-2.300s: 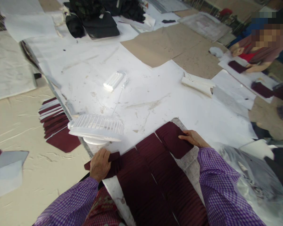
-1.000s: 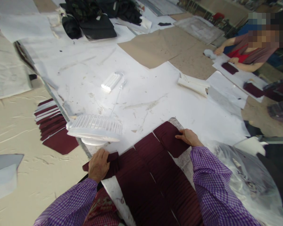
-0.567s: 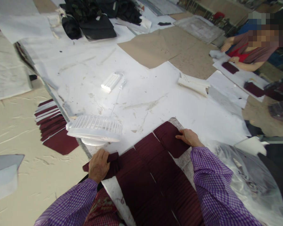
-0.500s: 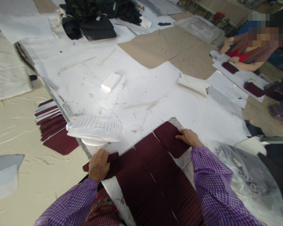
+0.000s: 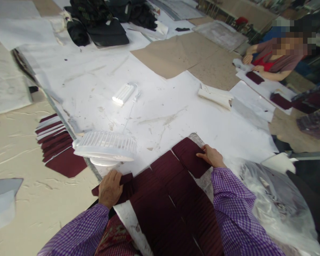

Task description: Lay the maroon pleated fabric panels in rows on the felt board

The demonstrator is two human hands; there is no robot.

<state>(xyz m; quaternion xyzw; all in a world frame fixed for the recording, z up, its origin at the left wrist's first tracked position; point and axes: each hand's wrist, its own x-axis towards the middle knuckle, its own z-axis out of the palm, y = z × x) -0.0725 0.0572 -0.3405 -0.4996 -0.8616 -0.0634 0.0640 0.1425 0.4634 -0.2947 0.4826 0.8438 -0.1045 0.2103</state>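
My left hand (image 5: 110, 188) is closed round a maroon fabric piece (image 5: 126, 179) at the left end of the rows, its fingertips curled over the edge. Overlapping maroon pieces (image 5: 160, 206) lie in several rows in front of me, on a pale mottled board (image 5: 135, 222). At the upper right of the rows, my right hand (image 5: 211, 155) pinches the right edge of a flat maroon panel (image 5: 189, 156), thumb on top. The undersides of both held pieces are hidden.
A white fan (image 5: 105, 147) stands just beyond my left hand. Fanned maroon and white pieces (image 5: 61, 149) lie at left, a white lamp (image 5: 124, 94) farther back. Clear plastic (image 5: 277, 202) is at right. A person (image 5: 278, 60) works at the far right; dark bags (image 5: 108, 32) lie far back.
The whole view has shifted slightly, with most things a little farther left. Both hands keep nearly the same place on the maroon pieces.
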